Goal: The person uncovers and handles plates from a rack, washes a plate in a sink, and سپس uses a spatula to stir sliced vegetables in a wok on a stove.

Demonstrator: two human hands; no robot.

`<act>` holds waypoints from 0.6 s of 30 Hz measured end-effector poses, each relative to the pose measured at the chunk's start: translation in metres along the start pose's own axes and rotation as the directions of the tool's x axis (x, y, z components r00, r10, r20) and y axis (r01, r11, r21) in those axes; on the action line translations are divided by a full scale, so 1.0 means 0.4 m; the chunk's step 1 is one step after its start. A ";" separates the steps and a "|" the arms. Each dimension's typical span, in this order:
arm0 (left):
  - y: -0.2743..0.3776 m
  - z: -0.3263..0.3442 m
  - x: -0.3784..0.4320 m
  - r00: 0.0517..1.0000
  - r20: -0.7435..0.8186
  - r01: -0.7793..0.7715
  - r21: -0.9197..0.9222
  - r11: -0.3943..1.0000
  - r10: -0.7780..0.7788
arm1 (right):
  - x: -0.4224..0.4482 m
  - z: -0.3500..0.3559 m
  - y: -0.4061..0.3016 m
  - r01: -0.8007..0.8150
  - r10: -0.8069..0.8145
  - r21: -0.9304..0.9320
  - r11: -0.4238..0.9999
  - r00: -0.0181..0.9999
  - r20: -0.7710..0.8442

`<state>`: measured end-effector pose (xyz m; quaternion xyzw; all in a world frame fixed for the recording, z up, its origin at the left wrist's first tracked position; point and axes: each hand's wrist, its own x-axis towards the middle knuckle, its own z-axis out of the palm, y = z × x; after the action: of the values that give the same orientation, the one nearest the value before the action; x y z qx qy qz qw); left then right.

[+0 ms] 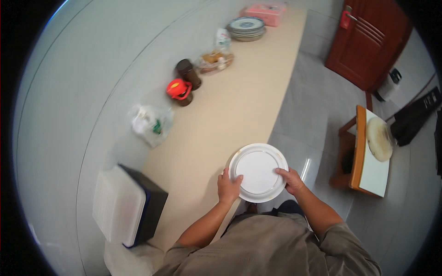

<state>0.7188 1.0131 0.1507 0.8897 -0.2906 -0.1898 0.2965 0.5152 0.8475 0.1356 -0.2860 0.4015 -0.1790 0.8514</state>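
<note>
A round white plate is held level before my body, over the front edge of the beige countertop. A raised ring runs around its middle, and small brownish marks show on its rim. My left hand grips the plate's left side, thumb on top. On the opposite side my right hand grips the rim, its thumb also lying on the upper face. The fingers beneath the plate are mostly hidden.
Along the wall stand a lidded storage box, a plastic bag, a red-topped flask, a dark bottle, bagged food, stacked plates and a pink box. A small table stands at right, near a red-brown door.
</note>
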 end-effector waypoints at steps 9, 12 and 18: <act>0.569 0.340 0.333 0.682 0.716 0.646 -0.684 0.339 0.147 | -0.155 -0.117 -0.534 0.240 -0.690 -0.849 0.471 0.700 -0.185; 0.828 0.402 0.482 0.460 0.765 0.796 -0.581 0.172 0.451 | -0.133 -0.224 -0.713 0.502 -0.687 -0.706 -0.499 0.268 0.675; 1.185 0.433 0.788 0.165 0.862 0.691 -0.448 0.568 0.479 | -0.056 -0.463 -1.065 0.254 -0.271 -0.316 -0.914 0.195 0.942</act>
<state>0.6779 0.4317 0.2707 0.3121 -0.2040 -0.8443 0.3850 0.3237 0.4670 0.3221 -0.9471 0.0399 -0.2796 -0.1524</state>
